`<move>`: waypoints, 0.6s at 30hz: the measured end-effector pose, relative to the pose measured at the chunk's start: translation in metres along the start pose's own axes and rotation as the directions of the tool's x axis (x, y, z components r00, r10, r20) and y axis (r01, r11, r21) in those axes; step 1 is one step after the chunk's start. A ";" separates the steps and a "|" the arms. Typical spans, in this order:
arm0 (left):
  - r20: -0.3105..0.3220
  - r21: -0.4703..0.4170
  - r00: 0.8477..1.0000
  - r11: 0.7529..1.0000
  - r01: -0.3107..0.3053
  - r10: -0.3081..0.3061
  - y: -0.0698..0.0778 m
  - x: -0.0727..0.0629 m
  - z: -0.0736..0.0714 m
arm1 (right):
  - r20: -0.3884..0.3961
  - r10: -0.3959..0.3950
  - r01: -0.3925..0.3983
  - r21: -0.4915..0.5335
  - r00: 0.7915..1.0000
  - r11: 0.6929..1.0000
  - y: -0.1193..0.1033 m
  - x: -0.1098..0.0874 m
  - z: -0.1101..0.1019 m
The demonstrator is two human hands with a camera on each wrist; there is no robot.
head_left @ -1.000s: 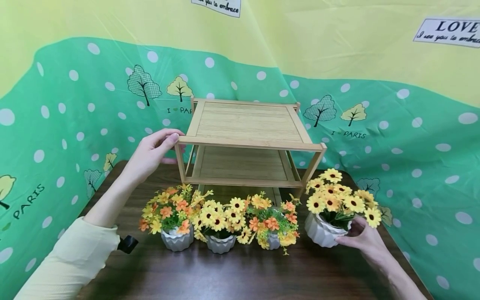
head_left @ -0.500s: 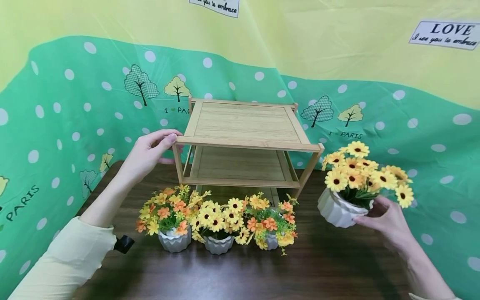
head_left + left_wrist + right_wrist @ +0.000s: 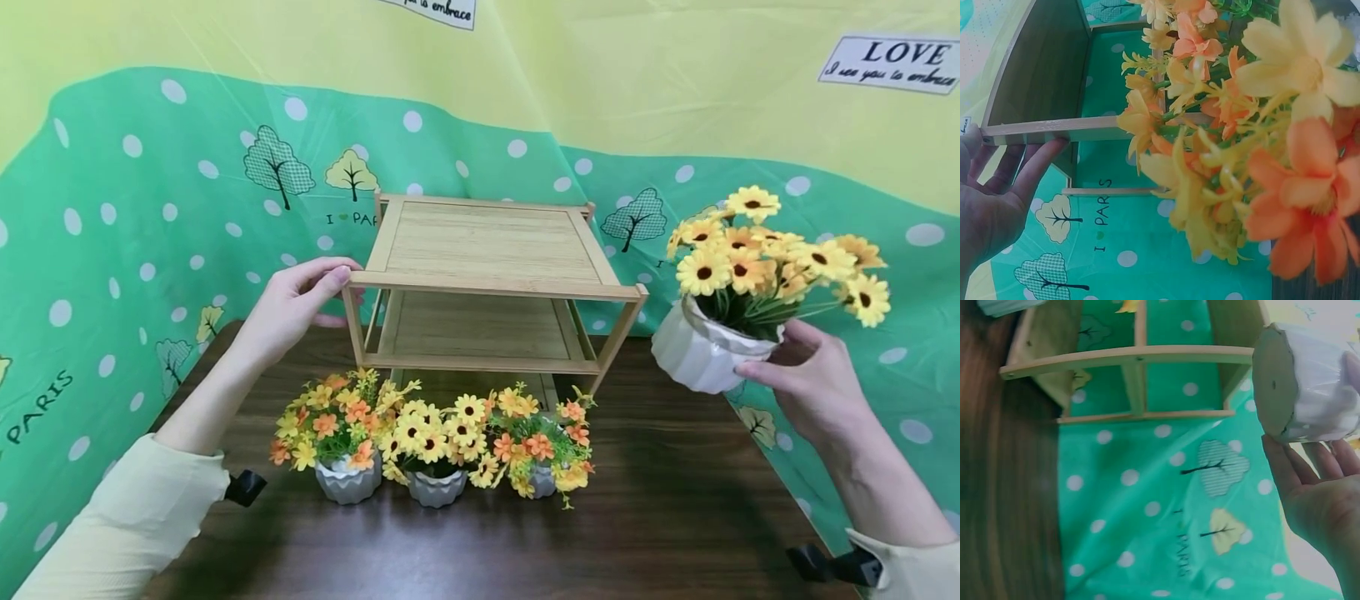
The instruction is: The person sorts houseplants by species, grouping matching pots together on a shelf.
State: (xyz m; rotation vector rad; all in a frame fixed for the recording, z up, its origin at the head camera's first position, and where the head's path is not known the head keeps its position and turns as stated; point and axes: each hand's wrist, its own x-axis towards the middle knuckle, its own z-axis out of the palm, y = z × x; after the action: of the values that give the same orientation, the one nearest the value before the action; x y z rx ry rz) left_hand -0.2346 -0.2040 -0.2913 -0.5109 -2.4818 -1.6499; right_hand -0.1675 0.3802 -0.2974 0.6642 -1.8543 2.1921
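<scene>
My right hand (image 3: 821,387) grips the side of a white fluted flowerpot (image 3: 705,348) filled with yellow daisies (image 3: 757,258). It is raised in the air right of a wooden shelf rack (image 3: 495,242), slightly tilted. In the right wrist view, the pot's flat underside (image 3: 1274,384) shows, with the fingers beneath its wall. My left hand (image 3: 288,307) holds the rack's front left top corner, thumb above and fingers below the rail (image 3: 1054,130). The rack's upper boards carry nothing; its lowest board (image 3: 480,385) is partly hidden behind flowers.
Before the rack, a row of potted flowers stands on the dark wooden table (image 3: 465,554): an orange-and-yellow one (image 3: 348,479) at left, yellow daisies (image 3: 437,487) in the middle, another orange-and-yellow one (image 3: 542,482) at right. A patterned green and yellow cloth (image 3: 465,125) hangs behind.
My right hand has lifted the daisy flowerpot up and to the right, from low beside the rack to about its top board's height. My left hand keeps its hold on the corner.
</scene>
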 end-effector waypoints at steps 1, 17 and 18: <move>0.000 -0.003 1.000 1.000 -0.001 0.001 0.000 0.000 0.000 | 0.006 -0.011 0.011 0.027 1.000 1.000 -0.003 0.003 0.001; 0.019 -0.024 1.000 0.999 -0.024 0.024 -0.004 0.002 -0.001 | -0.014 -0.006 0.007 0.069 1.000 0.998 -0.041 0.068 0.057; 0.019 -0.025 1.000 0.999 -0.024 0.025 -0.005 0.002 -0.001 | -0.015 -0.002 0.003 0.058 1.000 0.998 -0.041 0.072 0.062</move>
State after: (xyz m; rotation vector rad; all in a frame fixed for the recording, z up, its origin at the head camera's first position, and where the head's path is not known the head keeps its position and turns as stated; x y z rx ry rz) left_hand -0.2378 -0.2062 -0.2944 -0.5604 -2.4614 -1.6769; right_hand -0.2003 0.3187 -0.2211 0.6589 -1.7881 2.2502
